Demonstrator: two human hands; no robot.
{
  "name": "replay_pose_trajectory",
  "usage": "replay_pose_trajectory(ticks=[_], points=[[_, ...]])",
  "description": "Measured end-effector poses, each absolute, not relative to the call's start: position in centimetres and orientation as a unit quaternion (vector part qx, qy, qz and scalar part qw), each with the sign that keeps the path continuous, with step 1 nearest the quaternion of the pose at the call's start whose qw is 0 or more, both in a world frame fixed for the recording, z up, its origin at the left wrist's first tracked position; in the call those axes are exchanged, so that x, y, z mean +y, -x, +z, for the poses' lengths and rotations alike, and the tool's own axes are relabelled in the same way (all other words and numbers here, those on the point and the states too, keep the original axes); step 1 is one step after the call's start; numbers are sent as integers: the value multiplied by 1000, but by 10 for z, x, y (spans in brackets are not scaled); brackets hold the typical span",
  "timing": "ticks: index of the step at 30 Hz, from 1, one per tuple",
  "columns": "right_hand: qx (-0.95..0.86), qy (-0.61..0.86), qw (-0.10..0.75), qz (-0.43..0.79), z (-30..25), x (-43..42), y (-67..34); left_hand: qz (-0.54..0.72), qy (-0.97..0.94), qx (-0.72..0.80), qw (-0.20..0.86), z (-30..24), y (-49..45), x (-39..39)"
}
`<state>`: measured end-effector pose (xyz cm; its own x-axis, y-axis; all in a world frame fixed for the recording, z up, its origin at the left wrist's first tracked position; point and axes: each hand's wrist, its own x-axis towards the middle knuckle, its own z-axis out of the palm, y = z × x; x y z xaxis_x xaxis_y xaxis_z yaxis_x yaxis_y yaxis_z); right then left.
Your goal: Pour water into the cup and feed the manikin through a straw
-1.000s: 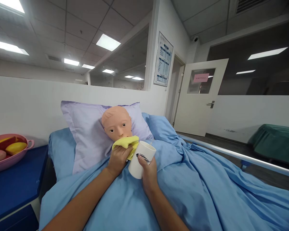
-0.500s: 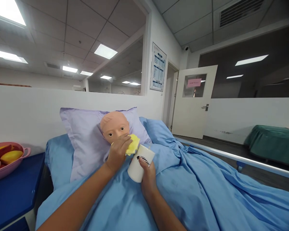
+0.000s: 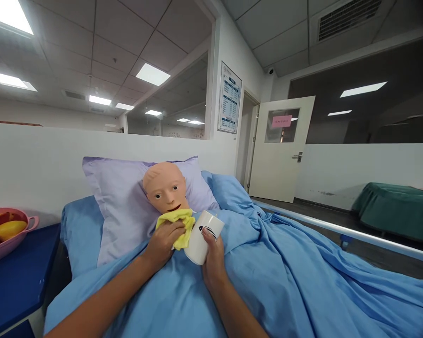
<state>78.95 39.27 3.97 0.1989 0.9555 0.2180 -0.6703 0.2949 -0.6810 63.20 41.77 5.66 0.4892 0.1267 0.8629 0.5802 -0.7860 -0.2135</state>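
Note:
A bald training manikin (image 3: 164,187) lies in bed with its head on a lilac pillow (image 3: 121,202), covered by a blue sheet (image 3: 285,277). My left hand (image 3: 164,241) grips a yellow cloth (image 3: 178,224) just under the manikin's chin. The manikin's open mouth shows above the cloth. My right hand (image 3: 211,253) is wrapped round a white mug (image 3: 201,236) with a dark mark, held tilted beside the cloth over the manikin's chest.
A blue bedside cabinet (image 3: 17,281) at the left carries a pink bowl (image 3: 7,237) of fruit. A metal bed rail (image 3: 348,230) runs along the right. Beyond it stand a green-covered bed (image 3: 395,209) and a white door (image 3: 280,150).
My left hand has drawn the yellow cloth down from the manikin's mouth to its chin, uncovering the mouth. The mug stays in my right hand, slightly lower.

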Motion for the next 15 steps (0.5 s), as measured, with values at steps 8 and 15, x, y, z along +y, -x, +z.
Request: replay_pose_trajectory(ticks=[8, 15], points=[[-336, 210, 739, 545, 42, 392, -789, -527, 772, -179, 307, 114, -640, 420], [-326, 221, 742, 543, 48, 386, -788, -419, 828, -211, 306, 54, -629, 443]])
